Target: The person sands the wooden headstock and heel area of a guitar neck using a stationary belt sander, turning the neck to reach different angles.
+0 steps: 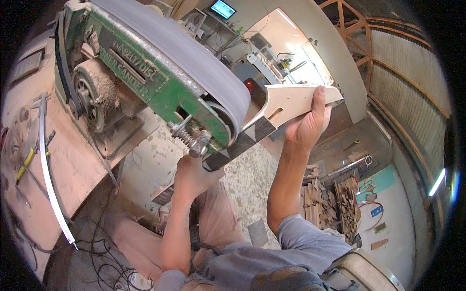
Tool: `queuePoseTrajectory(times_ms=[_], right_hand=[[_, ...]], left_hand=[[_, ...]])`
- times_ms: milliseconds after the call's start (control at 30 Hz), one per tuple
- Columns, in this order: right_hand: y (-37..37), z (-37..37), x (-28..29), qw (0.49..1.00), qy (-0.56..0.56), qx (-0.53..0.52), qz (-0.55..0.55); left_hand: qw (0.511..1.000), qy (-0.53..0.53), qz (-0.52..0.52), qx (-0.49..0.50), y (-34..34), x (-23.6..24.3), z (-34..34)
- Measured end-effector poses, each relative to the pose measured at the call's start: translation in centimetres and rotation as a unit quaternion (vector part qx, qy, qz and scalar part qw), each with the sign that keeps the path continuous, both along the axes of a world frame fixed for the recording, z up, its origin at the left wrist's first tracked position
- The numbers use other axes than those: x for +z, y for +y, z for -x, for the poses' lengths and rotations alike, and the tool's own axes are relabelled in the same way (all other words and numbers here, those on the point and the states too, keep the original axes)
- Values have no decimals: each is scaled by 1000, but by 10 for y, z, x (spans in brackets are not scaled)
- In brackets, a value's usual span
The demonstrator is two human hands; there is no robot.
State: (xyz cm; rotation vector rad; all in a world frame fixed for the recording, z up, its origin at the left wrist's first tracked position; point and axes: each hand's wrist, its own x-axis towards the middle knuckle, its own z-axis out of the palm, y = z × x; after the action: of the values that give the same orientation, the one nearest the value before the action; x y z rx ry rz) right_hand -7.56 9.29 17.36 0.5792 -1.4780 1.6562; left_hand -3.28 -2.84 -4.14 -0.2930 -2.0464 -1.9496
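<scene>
A long wooden workpiece (pixel 291 99) crosses in front of the rounded end of a green belt sander (pixel 160 85). Its right end is broad and pale, with a curved edge and a small slot; its left stretch is narrow, with dark and grey patches. My right hand (pixel 309 121) grips the pale end, thumb on its face. Low on the left, my left hand (pixel 194 175) is closed round the dark end, just under the sander's spring and bolt; some of its fingers are hidden. The workpiece's middle lies against, or very close to, the grey sanding belt (pixel 228 92).
The sander stands on a dusty bench (pixel 77 169) at left, with a long metal strip (pixel 51 186) and yellow-handled pliers (pixel 25 165) on it. Black cables (pixel 104 257) lie on the floor below. Wood offcuts (pixel 320 206) are stacked at right. A lit screen (pixel 223 8) is at the back.
</scene>
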Motion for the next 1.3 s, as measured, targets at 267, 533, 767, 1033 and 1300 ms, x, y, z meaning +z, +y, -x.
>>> queuePoseTrajectory(times_ms=[267, 533, 767, 1033, 1300], right_hand=[[-1, 4, -1, 1000, -10, 10, 5], [-17, -2, 0, 999, 8, 11, -32], [-29, -10, -6, 998, 43, -17, -48], [-32, -20, -13, 992, 79, -43, -89], [-30, -21, -21, 986, 108, -82, -92]], left_hand=[[996, -50, -10, -73, -11, -5, -4], [992, -64, -39, -105, -11, -5, -3], [989, -26, -95, -108, -4, -14, 2], [990, 29, -72, -116, -1, -24, 13], [989, 5, -37, -145, 3, -37, 28]])
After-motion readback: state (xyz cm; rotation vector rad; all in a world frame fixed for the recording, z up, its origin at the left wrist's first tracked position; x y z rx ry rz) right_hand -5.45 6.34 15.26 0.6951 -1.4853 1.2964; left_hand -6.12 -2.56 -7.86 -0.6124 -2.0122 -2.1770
